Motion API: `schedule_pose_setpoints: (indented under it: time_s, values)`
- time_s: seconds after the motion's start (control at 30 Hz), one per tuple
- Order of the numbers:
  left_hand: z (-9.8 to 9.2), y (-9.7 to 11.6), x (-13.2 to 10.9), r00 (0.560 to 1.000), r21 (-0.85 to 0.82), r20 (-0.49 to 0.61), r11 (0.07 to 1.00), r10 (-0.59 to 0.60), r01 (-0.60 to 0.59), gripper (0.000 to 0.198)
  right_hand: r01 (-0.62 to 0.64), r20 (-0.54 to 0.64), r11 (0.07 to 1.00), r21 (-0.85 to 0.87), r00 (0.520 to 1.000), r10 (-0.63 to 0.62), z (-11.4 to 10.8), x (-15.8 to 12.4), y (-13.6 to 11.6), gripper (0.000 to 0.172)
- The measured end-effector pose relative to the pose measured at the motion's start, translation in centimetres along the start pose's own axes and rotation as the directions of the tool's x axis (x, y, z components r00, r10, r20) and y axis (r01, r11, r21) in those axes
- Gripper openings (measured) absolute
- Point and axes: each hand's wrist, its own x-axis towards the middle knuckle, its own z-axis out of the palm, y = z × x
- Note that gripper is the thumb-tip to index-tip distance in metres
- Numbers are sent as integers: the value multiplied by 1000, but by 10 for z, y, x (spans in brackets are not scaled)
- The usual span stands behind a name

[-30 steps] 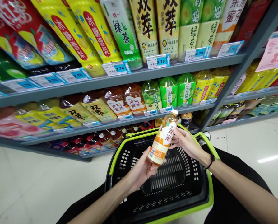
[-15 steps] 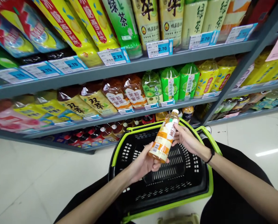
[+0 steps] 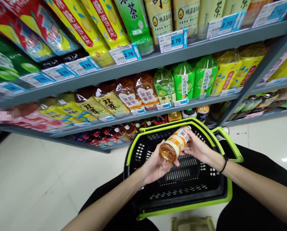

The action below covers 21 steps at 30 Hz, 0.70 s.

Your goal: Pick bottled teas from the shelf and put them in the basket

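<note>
While both your hands are on the tea bottle (image 3: 175, 144), it lies tilted over the opening of the black shopping basket (image 3: 182, 199), base toward you and to the left, neck pointing up and right. Amber colour shows through the clear base; label banded orange and cream, with dark characters on white near the top.

Your left hand (image 3: 158, 163) cups the lower end, fingers curled around and beneath it. Your right hand (image 3: 197, 146) pinches the upper end between thumb and fingers; the cap is mostly hidden there. Dark wristband (image 3: 224, 164) on your right wrist.

Basket: slotted black plastic with lime-green edging, between your black-clad legs (image 3: 256, 179); a lime-green handle (image 3: 239, 157) juts out to the right. Pale tiled floor (image 3: 44, 179) around it.

Beyond the basket, grey shelving (image 3: 158, 57). On the middle shelf, nearest the basket: two jasmine honey tea bottles (image 3: 147, 93), then a green plum tea bottle (image 3: 164, 86), two bright green kumquat-lemon bottles (image 3: 205, 78) and two yellow bottles (image 3: 227, 72). Taller cartonlike bottles fill the shelf above, cut off at the top; a price tag (image 3: 173, 41) on its edge reads 2.70.
</note>
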Motion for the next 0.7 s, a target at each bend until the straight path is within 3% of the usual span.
schedule_pose_setpoints:
  time_s: [0.17, 0.37, 0.53, 0.63, 0.7]
  values:
    - [-5, -6, 0, 997, 281, 43, 956, 70, -80, 76, 6, 26, 1000, -5, 1000, -6, 6, -7, -9, 51]
    - [-10, -18, 4, 945, 644, -75, 739, 318, -198, 67, 70, 235, 955, 288, 962, -141, 8, -17, -21, 93]
    - [-10, -32, 13, 894, 834, -37, 507, 446, -219, 59, 231, 309, 936, 266, 899, -310, 3, -17, -13, 95]
    - [-10, -35, 15, 896, 856, -12, 467, 444, -220, 54, 275, 335, 929, 246, 875, -348, -1, -15, -10, 87]
    - [-10, -33, 14, 913, 873, 31, 435, 406, -223, 56, 286, 302, 929, 234, 887, -349, -2, -14, -10, 82]
